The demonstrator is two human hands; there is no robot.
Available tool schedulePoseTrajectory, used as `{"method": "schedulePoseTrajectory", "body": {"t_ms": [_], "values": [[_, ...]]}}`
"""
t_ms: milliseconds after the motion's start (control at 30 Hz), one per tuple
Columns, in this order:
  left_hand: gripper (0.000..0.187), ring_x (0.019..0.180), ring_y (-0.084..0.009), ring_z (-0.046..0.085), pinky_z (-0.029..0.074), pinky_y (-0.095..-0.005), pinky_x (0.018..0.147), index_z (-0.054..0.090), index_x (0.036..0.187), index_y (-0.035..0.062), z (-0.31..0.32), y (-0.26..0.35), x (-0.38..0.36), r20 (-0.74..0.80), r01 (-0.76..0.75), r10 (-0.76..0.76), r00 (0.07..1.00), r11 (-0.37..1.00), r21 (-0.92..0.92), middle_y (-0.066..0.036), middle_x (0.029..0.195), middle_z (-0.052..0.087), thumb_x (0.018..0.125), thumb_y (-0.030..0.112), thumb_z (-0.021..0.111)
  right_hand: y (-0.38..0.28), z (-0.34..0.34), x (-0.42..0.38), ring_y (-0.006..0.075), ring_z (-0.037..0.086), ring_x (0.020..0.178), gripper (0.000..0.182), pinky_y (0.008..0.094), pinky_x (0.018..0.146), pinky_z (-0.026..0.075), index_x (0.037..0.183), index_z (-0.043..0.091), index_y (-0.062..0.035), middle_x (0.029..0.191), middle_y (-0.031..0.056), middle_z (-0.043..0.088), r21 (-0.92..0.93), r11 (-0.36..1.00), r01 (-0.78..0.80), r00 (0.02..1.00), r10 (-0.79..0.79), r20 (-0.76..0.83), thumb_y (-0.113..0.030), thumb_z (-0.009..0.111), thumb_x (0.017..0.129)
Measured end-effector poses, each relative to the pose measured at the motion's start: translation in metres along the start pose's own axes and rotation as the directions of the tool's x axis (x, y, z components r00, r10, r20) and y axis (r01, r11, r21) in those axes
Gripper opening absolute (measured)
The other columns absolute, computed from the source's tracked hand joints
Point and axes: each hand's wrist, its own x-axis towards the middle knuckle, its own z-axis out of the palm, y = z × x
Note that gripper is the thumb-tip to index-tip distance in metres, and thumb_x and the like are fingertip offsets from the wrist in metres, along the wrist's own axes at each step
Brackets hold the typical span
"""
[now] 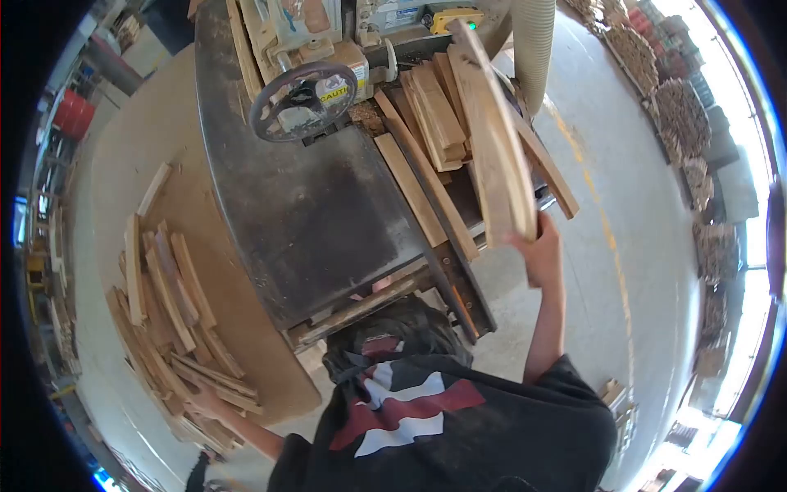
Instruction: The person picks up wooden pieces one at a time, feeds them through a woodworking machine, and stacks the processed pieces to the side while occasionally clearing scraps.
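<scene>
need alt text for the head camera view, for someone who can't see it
Seen from above, a person's right hand lifts a wooden plank over a dark machine table strewn with more planks. Their left hand reaches down to a heap of wood strips on a low board. A handwheel sits at the table's far end.

You stand in a workshop on a pale concrete floor (648, 246) with a faint yellow line (611, 238) across it. A dark steel machine table (303, 205), worn and dusty, fills the middle; a handwheel (303, 100) and a ribbed hose (534, 45) sit at its far end. Stacked wood (680, 115) lines the right edge. A red drum (74, 113) stands far left. Strong daylight enters at right.
</scene>
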Motion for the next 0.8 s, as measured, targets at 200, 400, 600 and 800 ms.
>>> {"method": "schedulePoseTrajectory", "body": {"t_ms": [200, 400, 600, 800], "values": [[0.084, 0.132, -0.0509, 0.045, 0.041, -0.0597, 0.106, 0.042, 0.153, 0.0084, 0.034, 0.022, -0.074, 0.237, -0.136, 0.115, 0.965, 0.988, 0.074, -0.032, 0.143, 0.048, 0.091, 0.062, 0.061, 0.005, 0.037, 0.055, 0.0322, 0.071, 0.098, 0.066, 0.0408, 0.084, 0.054, 0.129, 0.060, 0.0068, 0.106, 0.0237, 0.072, -0.131, 0.990, 0.053, 0.987, -0.072, -0.146, -0.026, 0.085, 0.078], [0.074, 0.120, -0.0503, 0.056, 0.047, -0.0540, 0.100, 0.056, 0.138, -0.0037, -0.021, 0.047, -0.103, 0.069, -0.055, 0.103, 0.992, 0.864, -0.501, -0.030, 0.125, 0.064, 0.083, 0.040, 0.077, 0.034, 0.069, 0.083, 0.0346, 0.051, 0.134, 0.059, 0.0443, 0.114, 0.039, 0.134, 0.058, 0.0042, 0.141, 0.0246, 0.056, -0.407, 0.823, 0.397, 0.729, -0.552, -0.406, -0.028, 0.079, 0.089], [0.059, 0.102, -0.0163, 0.061, 0.051, -0.0325, 0.083, 0.057, 0.136, 0.0057, -0.113, 0.086, -0.115, 0.565, 0.538, -0.162, 0.809, -0.182, -0.823, -0.010, 0.120, 0.064, 0.083, 0.010, 0.084, -0.042, 0.133, 0.032, 0.0299, 0.058, 0.126, 0.042, 0.0429, 0.112, 0.043, 0.134, 0.060, 0.0017, 0.135, 0.0190, 0.061, 0.108, 0.798, 0.593, 0.790, -0.551, -0.270, -0.022, 0.067, 0.100], [0.064, 0.132, -0.0380, 0.054, 0.052, -0.0445, 0.101, 0.030, 0.156, 0.0102, -0.190, 0.172, -0.155, 0.472, 0.565, 0.388, 0.791, -0.759, -0.323, -0.025, 0.145, 0.049, 0.102, 0.034, 0.053, -0.063, 0.212, -0.059, 0.0219, 0.065, 0.113, 0.048, 0.0368, 0.098, 0.049, 0.128, 0.066, -0.0016, 0.123, 0.0109, 0.068, 0.321, 0.938, 0.134, 0.567, -0.338, 0.751, -0.040, 0.045, 0.108]]}}
